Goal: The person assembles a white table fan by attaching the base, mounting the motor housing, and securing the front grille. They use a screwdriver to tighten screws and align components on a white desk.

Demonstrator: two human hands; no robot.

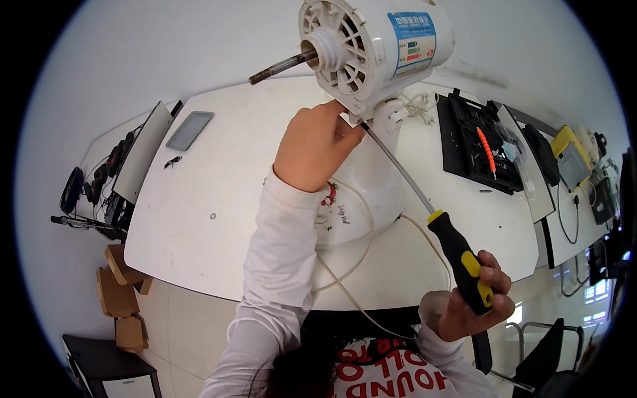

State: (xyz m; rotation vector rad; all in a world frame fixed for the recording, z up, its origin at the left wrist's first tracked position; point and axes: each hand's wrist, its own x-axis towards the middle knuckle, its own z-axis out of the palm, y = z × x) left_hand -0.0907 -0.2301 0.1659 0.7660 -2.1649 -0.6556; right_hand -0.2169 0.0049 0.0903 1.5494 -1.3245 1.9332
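Right hand (479,298) grip closed round black-yellow screwdriver (424,212) handle. Long shaft runs toward 11 o'clock; tip meets fan motor housing (371,46) underside. Left hand (315,146) nearer, curled against housing base, just beside tip, above white worktop (199,219).

a blue-and-white rectangular label (411,41) on the fan motor housing (371,46); cardboard boxes (119,292) lower left.

Bright, even daylight fills the scene, with the pale wall washed nearly white at the top of the frame. Shadows on the white curved tabletop (199,219) are faint and soft. Fisheye bending bows its edges, black corners ring the frame, and the far right rim looks smeared.
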